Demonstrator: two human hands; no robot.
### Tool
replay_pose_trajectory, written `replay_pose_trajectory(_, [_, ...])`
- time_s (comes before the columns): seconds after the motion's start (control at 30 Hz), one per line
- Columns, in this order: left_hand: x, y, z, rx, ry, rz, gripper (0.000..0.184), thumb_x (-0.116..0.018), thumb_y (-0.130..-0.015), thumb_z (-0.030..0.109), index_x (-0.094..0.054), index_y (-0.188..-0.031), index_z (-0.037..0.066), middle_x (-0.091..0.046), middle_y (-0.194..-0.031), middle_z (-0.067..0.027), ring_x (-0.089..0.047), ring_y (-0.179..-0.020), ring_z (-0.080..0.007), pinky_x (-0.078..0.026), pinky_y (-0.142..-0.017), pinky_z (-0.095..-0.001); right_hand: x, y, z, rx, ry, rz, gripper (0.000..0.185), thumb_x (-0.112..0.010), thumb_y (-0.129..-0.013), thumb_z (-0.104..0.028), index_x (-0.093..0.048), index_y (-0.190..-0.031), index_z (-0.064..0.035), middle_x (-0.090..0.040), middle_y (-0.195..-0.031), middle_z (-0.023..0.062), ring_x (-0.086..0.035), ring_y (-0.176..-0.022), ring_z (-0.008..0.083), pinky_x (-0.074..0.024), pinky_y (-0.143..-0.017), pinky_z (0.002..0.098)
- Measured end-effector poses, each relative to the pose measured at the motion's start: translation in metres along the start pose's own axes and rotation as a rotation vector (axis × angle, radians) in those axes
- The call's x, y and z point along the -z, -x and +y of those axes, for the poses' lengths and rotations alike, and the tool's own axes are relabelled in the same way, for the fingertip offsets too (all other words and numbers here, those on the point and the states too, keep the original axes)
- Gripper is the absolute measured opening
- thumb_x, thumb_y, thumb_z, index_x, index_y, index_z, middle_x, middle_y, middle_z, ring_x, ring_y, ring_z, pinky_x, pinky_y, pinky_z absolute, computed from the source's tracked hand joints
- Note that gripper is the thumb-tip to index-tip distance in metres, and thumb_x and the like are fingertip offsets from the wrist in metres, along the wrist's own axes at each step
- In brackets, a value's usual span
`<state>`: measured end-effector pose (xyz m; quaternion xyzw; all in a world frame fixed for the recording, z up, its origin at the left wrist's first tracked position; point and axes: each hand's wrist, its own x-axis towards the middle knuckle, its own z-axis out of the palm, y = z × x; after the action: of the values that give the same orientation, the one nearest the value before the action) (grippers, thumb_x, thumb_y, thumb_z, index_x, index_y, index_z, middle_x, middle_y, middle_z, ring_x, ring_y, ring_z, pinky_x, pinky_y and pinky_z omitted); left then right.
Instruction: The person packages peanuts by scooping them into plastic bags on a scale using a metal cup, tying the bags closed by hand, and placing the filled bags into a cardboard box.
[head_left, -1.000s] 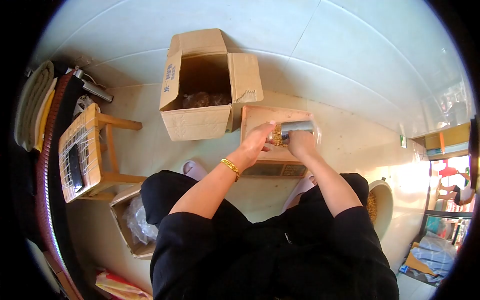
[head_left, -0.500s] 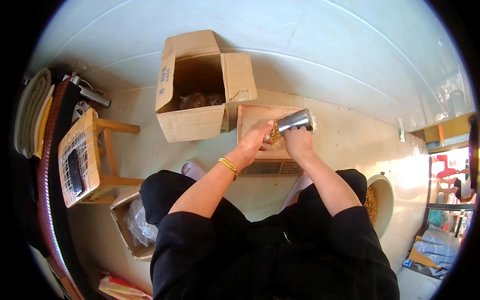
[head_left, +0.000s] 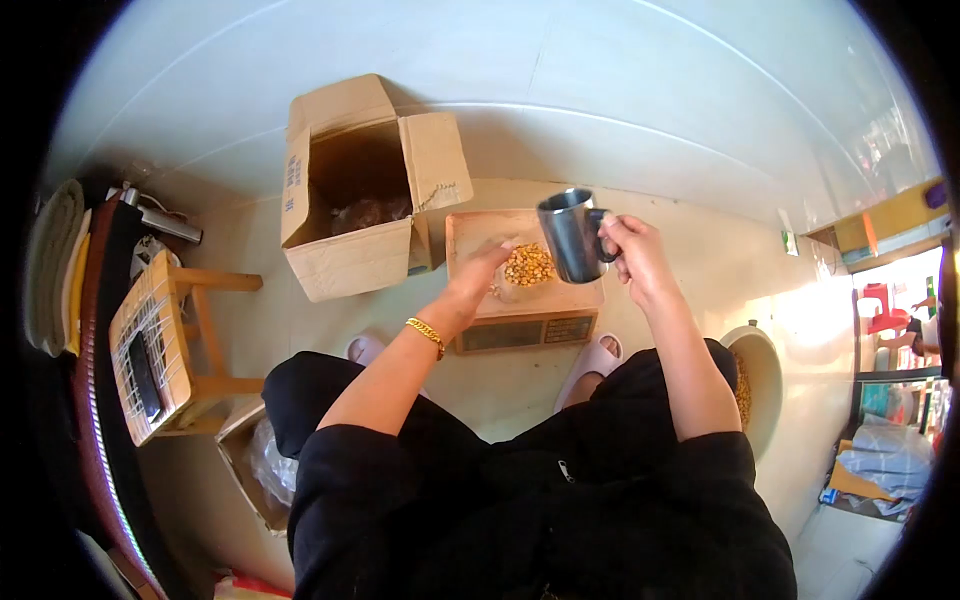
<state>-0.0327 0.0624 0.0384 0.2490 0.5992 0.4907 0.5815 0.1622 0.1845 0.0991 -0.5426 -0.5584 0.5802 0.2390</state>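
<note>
Between my knees stands a weighing scale (head_left: 462, 232) with a flat, pale tray and a display panel on its near side. Over the tray, a clear plastic bag of yellow corn kernels (head_left: 530, 264) is gripped at its left edge by my left hand (head_left: 478, 275). Its fingers are closed on the plastic. To the right, my right hand (head_left: 635, 254) is wrapped round the handle of a dark metal mug (head_left: 575, 238). The mug is nearly upright, beside the bag and apart from it; its contents cannot be made out.
An open cardboard box (head_left: 350, 262) with bagged items stands back left. A wooden stool (head_left: 180, 355) with a phone (head_left: 147, 375) is on the left, above a low box of plastic bags (head_left: 270, 465). A pale bucket (head_left: 765, 385) of kernels sits by my right knee.
The mug has come away from the bag's mouth and turned from lying sideways to nearly upright, moving right with my right hand. My left hand still holds the bag over the scale.
</note>
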Motion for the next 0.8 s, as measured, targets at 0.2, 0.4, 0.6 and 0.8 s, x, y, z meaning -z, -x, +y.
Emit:
replay_pose_trajectory(0.2, [0.005, -0.01, -0.004, -0.135, -0.049, 0.247, 0.047, -0.058, -0.086, 0.029, -0.056, -0.118, -0.004, -0.062, -0.109, -0.0111, -0.053, -0.104, -0.0173, -0.041, -0.089, -0.0291, 0.018, 0.003, -0.005, 0.335, 0.024, 0.225, 0.023, -0.061, -0.09, -0.026, -0.061, -0.085, -0.0035, -0.051, -0.067, -0.0033, -0.04, -0.052, 0.005, -0.0329, -0.047, 0.0207])
replay_pose_trajectory(0.4, [-0.008, -0.012, -0.011, -0.302, -0.37, 0.326, 0.041, -0.058, -0.085, 0.033, -0.061, -0.117, 0.009, -0.059, -0.11, -0.0145, -0.056, -0.1, -0.0245, -0.043, -0.089, -0.0337, 0.011, 0.012, -0.016, 0.475, 0.234, 0.398, 0.027, -0.065, -0.085, -0.029, -0.066, -0.093, -0.0034, -0.063, -0.07, 0.0077, -0.056, -0.066, 0.0128, -0.0442, -0.063, 0.0271])
replay_pose_trajectory(0.6, [-0.022, -0.023, -0.04, -0.437, -0.93, 0.19, 0.044, -0.051, -0.088, 0.044, -0.062, -0.113, 0.01, -0.055, -0.12, -0.019, -0.054, -0.107, -0.0348, -0.042, -0.092, -0.0416, -0.005, 0.02, -0.025, 0.232, -0.136, 0.105, 0.025, -0.063, -0.088, -0.022, -0.063, -0.085, 0.0023, -0.057, -0.073, 0.0, -0.048, -0.068, 0.0074, -0.0389, -0.063, 0.0228])
replay_pose_trajectory(0.8, [-0.007, -0.032, -0.032, -0.176, -0.698, 0.021, 0.044, -0.049, -0.09, 0.04, -0.06, -0.107, 0.001, -0.06, -0.109, -0.0171, -0.055, -0.102, -0.0269, -0.041, -0.089, -0.0348, -0.008, 0.018, -0.022, 0.342, 0.041, 0.145, 0.025, -0.062, -0.087, -0.031, -0.062, -0.079, -0.0079, -0.046, -0.064, -0.0056, -0.037, -0.049, 0.0027, -0.0283, -0.041, 0.0196])
